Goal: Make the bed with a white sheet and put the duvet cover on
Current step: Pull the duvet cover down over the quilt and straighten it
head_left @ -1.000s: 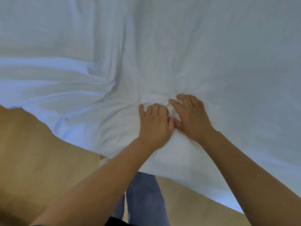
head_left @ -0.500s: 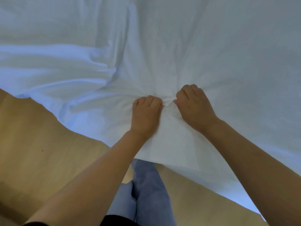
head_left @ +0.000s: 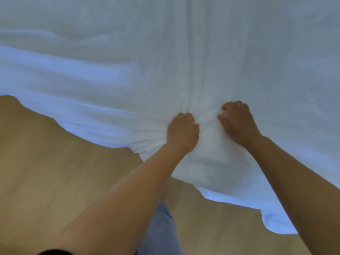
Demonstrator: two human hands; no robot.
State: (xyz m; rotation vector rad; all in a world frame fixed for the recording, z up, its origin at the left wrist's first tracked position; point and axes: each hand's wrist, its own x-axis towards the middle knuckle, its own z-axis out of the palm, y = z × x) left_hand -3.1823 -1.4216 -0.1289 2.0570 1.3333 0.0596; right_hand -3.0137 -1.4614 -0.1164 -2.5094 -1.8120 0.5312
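A white sheet (head_left: 184, 52) fills the upper part of the head view and hangs over the near edge of the bed. My left hand (head_left: 183, 134) grips a bunch of the sheet near its lower edge, fingers curled into the cloth. A little to the right, my right hand (head_left: 237, 122) grips the same gathered fold. Creases fan out from between the two fists. The mattress under the sheet is hidden.
Light wooden floor (head_left: 55, 181) lies below and left of the sheet's hanging edge. My legs in blue jeans (head_left: 160, 232) stand at the bottom centre, close to the bed. Deeper folds run across the sheet at the left.
Both hands went from lying on the sheet to fists bunching the cloth. They have since moved slightly apart, and the sheet's edge has come nearer to me.
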